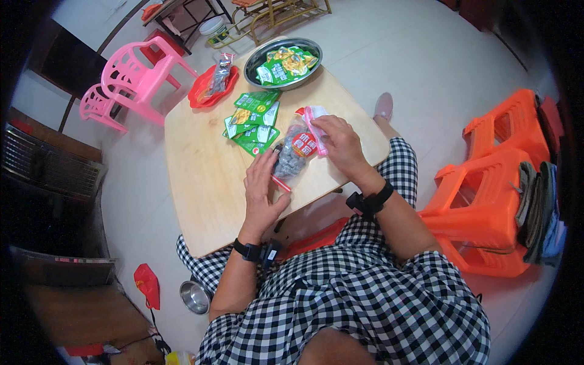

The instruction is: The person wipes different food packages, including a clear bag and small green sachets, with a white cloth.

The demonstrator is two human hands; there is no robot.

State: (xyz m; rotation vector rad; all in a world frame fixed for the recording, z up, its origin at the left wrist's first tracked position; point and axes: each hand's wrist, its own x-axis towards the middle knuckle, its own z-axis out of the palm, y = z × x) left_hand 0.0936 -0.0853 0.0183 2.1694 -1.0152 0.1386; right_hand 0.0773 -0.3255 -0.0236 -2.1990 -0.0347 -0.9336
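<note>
A clear plastic snack bag (288, 162) with a round red label lies on the pale wooden table (196, 182) before me. Dark grey wrapped-looking pieces fill it, and a red zip strip runs along its near end. My left hand (262, 189) rests against the bag's left side, thumb spread away from the fingers. Between the fingertips of my right hand (341, 143) is a pink-and-white cloth (315, 127), which lies against the bag's right end. Just beyond my left fingers, several green food pouches (253, 121) overlap in a loose pile.
At the table's far edge stands a steel bowl (315, 75) of green pouches. Beside it, a red plastic dish (198, 93) carries another clear bag (222, 75). Pink plastic chairs (132, 68) stand left, orange stools (479, 200) right. A metal bowl (195, 296) sits low at my left.
</note>
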